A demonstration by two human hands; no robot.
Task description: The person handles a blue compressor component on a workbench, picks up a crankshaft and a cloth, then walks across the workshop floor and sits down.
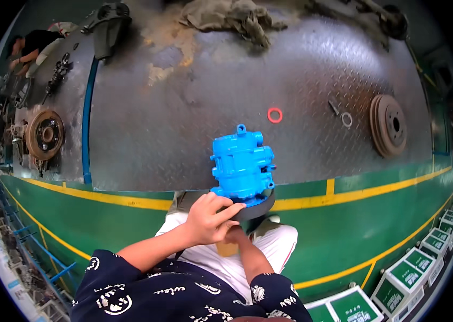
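The left hand (pixel 208 220) bends over the near end of the blue unit (pixel 240 163), its index fingertip at the upper rim of the black pulley (pixel 258 207) and its thumb lower down, apart from that finger; whether it grips or only steadies, I cannot tell. The right hand (pixel 235 234) is below it, its fingers hidden under the pulley, so its hold cannot be told either. The unit lies across the near edge of the worktop (pixel 157 134), its body over the plate and its pulley out past the edge; how much weight the plate bears is unclear. To handle this well, the right hand would best carry the overhanging end from beneath, leaving the left fingertips free to feel around the rim; keeping the body well back over the edge should guard against tipping, and the fingertips are best kept from between pulley and housing. Farther in, just right of the unit, lies a red ring (pixel 275 109); toward the right edge come a small pin (pixel 333 108), a pale ring (pixel 343 119) and a rusty drum (pixel 384 126). A rag (pixel 232 19) lies crumpled along the far edge.
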